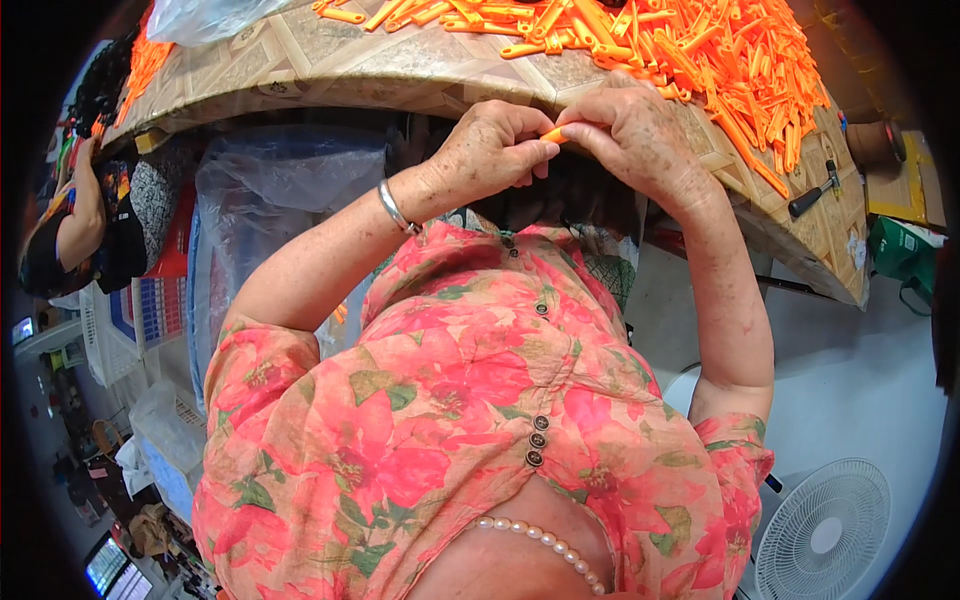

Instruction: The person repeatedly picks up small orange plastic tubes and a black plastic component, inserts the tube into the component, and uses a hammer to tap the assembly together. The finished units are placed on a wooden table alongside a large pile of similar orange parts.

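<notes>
Both my hands meet in front of me at the near edge of the table (400,85). Between them is a small orange plastic piece (556,134), mostly covered by fingers. My left hand (488,148) pinches its left end between thumb and forefinger. My right hand (630,135) is closed on the other end, its thumb against the piece. Just beyond my right hand, a big heap of similar slim orange plastic pieces (700,60) spreads over the patterned tabletop.
A black-handled tool (812,192) lies at the table's right side, near a brown spool (876,146). A white fan (826,535) stands at lower right. Plastic-covered bins (280,190) sit to my left. Another person's arm (85,215) is at the table's far left.
</notes>
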Available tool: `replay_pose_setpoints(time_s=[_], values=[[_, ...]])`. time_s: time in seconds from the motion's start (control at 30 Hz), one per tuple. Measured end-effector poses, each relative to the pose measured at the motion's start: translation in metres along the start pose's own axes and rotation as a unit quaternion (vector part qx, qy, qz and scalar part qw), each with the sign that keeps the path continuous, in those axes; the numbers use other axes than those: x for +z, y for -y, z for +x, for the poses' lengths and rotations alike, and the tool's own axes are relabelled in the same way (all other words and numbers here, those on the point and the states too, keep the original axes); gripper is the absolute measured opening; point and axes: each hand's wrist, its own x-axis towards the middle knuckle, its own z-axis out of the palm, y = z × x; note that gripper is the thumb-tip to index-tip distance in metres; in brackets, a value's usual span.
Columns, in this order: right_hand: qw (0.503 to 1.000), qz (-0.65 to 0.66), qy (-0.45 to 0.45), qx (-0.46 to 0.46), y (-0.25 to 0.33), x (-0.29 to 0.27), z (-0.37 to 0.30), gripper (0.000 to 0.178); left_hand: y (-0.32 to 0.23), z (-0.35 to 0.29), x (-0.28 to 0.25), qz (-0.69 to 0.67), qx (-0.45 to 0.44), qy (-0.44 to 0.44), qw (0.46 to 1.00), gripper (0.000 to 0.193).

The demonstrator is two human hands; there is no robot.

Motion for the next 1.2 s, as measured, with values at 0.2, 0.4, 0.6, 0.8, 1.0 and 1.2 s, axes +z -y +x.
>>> replay_pose_setpoints(time_s=[0.2, 0.4, 0.6, 0.8, 1.0, 1.2], values=[[0.983, 0.053, -0.177, 0.008, 0.003, 0.000, -0.017, 0.017, -0.008, 0.001, 0.004, -0.130, -0.034, 0.030, 0.991, 0.019], [0.851, -0.330, -0.336, 0.231, -0.066, -0.049, -0.094, 0.027, -0.019, 0.007, 0.003, -0.212, -0.101, -0.037, 0.971, 0.018], [0.760, -0.313, -0.280, 0.496, -0.144, -0.076, -0.194, 0.047, -0.023, 0.014, 0.005, -0.237, -0.151, -0.036, 0.959, 0.020], [0.768, -0.076, -0.194, 0.606, -0.154, -0.104, -0.191, 0.043, -0.025, 0.017, 0.003, -0.244, -0.153, -0.031, 0.957, 0.021], [0.766, -0.149, -0.200, 0.592, -0.200, -0.107, -0.216, 0.060, -0.032, 0.017, 0.007, -0.259, -0.191, -0.049, 0.946, 0.019], [0.761, 0.235, -0.414, 0.441, -0.130, -0.078, -0.207, 0.048, -0.026, 0.018, 0.006, -0.256, -0.178, -0.049, 0.949, 0.022]])
